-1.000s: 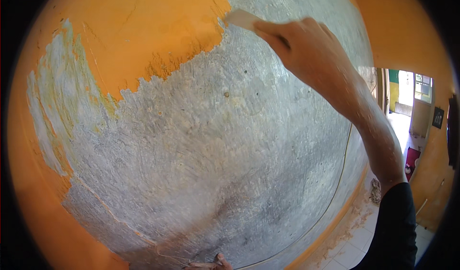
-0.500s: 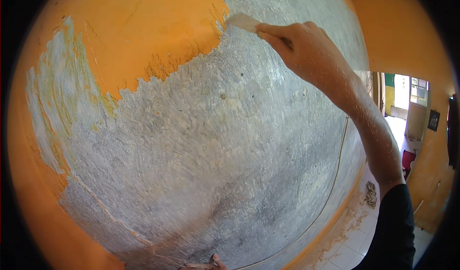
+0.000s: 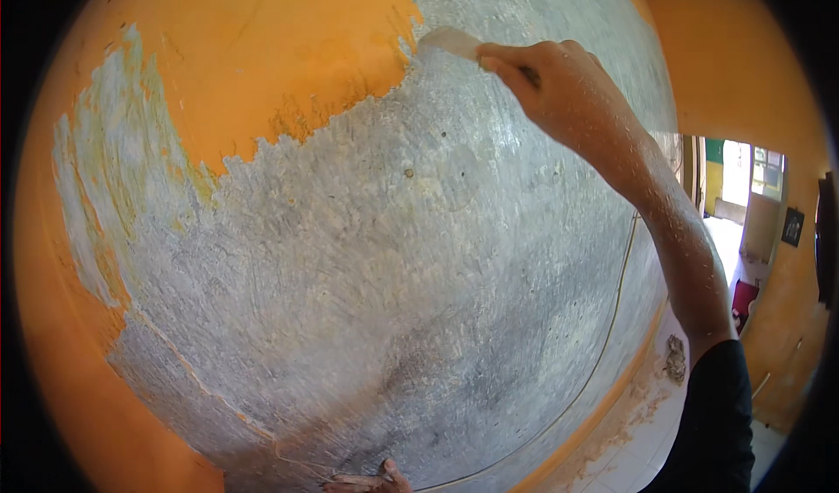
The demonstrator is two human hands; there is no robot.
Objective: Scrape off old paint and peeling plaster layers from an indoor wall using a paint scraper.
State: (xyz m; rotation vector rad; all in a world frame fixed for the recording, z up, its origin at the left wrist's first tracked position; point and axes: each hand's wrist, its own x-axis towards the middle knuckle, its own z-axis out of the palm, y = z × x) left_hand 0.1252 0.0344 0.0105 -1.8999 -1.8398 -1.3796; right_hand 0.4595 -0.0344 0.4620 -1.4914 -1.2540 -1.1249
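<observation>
My right hand (image 3: 568,86) reaches up with its fingers closed round the handle of a scraper (image 3: 450,42). The scraper's flat, pale blade points left, its tip against the wall by the ragged edge of the orange paint (image 3: 288,47). Bare grey plaster (image 3: 350,257) spreads below and right of that edge. At the bottom of the view my left hand (image 3: 376,481) shows only in part, thumb raised and fingers stretched out near the lower wall. Pale flecks dot my right forearm.
A thin cable (image 3: 612,318) runs down the wall's right side and along its bottom. Paint scrapings (image 3: 634,423) lie on the white tiled floor, with a crumpled grey clump (image 3: 675,359) beside them. Far right, a doorway (image 3: 730,187) opens to a bright space.
My right hand and the scraper have shifted slightly right in the picture, the blade tip drawing a little away from the orange edge. The view itself has moved slightly.
</observation>
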